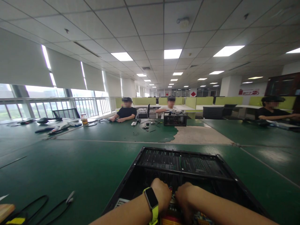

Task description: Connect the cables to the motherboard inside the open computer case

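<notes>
A black computer case (187,173) lies open on its side on the green table in front of me. Both hands reach down into it, close together near the middle. My left hand (162,192), with a watch on a lime-yellow strap (152,201) at the wrist, is curled with its fingers pointing down and inward. My right hand (185,195) is curled beside it. Between them show small bits of coloured wire (172,193), but what the fingertips grip is hidden. Below the hands are a red and yellow part (171,220) and a colourful circuit board (200,217).
Black cables (56,209) and a wooden piece (6,211) lie at the lower left. Across the green table (77,162) sit several people; a person with gloved hands is behind another black case (175,120). A jar (83,119) and tools stand farther left.
</notes>
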`<action>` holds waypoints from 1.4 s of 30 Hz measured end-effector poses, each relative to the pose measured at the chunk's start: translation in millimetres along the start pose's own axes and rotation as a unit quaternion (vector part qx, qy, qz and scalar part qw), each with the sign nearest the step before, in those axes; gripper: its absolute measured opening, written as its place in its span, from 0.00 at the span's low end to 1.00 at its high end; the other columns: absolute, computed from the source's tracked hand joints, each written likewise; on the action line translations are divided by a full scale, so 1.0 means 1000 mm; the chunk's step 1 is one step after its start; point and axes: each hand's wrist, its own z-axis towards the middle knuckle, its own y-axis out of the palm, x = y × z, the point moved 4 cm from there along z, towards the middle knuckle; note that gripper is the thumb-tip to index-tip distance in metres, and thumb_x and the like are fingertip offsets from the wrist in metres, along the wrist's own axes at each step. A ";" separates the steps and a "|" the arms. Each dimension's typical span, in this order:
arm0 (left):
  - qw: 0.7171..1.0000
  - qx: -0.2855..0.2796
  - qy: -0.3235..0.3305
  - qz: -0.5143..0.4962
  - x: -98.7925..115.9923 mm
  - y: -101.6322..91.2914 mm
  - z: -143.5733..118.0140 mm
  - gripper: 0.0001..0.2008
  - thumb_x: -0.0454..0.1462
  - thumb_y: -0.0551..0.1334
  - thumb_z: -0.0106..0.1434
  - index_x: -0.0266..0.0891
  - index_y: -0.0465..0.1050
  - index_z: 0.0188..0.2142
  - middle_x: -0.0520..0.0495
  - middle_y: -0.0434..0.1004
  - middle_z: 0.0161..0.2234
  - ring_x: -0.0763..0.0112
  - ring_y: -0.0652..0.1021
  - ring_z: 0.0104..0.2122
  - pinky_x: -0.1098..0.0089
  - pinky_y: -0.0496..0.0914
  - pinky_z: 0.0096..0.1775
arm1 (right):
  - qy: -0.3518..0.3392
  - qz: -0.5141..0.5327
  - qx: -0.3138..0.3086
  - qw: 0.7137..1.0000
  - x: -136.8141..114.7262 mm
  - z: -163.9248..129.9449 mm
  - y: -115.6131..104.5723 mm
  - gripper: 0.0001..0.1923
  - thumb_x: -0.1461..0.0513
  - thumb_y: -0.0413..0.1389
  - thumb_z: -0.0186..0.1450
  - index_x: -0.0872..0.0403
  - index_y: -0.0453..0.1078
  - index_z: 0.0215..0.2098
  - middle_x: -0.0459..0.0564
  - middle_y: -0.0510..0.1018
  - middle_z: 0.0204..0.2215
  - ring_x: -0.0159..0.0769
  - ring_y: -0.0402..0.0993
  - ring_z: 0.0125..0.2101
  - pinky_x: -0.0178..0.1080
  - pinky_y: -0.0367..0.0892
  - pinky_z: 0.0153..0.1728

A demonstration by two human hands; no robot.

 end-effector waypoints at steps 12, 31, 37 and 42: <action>0.999 -0.017 -0.026 0.037 -0.003 0.001 0.000 0.28 0.34 0.68 0.41 0.35 0.70 0.44 0.38 0.76 0.40 0.55 0.75 0.40 0.58 0.69 0.39 | -0.004 -0.010 0.011 1.000 0.005 0.007 0.001 0.25 0.59 0.64 0.38 0.58 0.74 0.36 0.52 0.78 0.32 0.45 0.75 0.31 0.39 0.70 0.28; 0.999 -0.028 -0.019 0.042 -0.006 0.000 0.000 0.26 0.40 0.68 0.44 0.36 0.71 0.44 0.39 0.76 0.40 0.57 0.76 0.39 0.59 0.71 0.39 | -0.040 -0.009 0.052 0.998 0.010 -0.001 -0.003 0.26 0.57 0.63 0.40 0.58 0.74 0.37 0.55 0.79 0.32 0.47 0.75 0.30 0.39 0.69 0.25; 0.999 -0.030 -0.011 0.035 -0.007 -0.001 -0.001 0.27 0.38 0.69 0.41 0.36 0.71 0.44 0.39 0.76 0.41 0.57 0.75 0.40 0.59 0.70 0.40 | -0.025 0.004 0.041 0.999 0.011 -0.006 -0.005 0.23 0.58 0.63 0.40 0.58 0.75 0.35 0.54 0.79 0.30 0.46 0.75 0.29 0.39 0.69 0.27; 0.999 -0.034 -0.015 0.028 -0.006 -0.003 -0.003 0.26 0.36 0.69 0.40 0.35 0.72 0.41 0.39 0.76 0.41 0.56 0.75 0.39 0.59 0.70 0.40 | -0.027 -0.001 0.044 0.999 0.008 -0.014 -0.008 0.25 0.58 0.63 0.40 0.59 0.74 0.38 0.55 0.78 0.33 0.46 0.75 0.32 0.38 0.68 0.27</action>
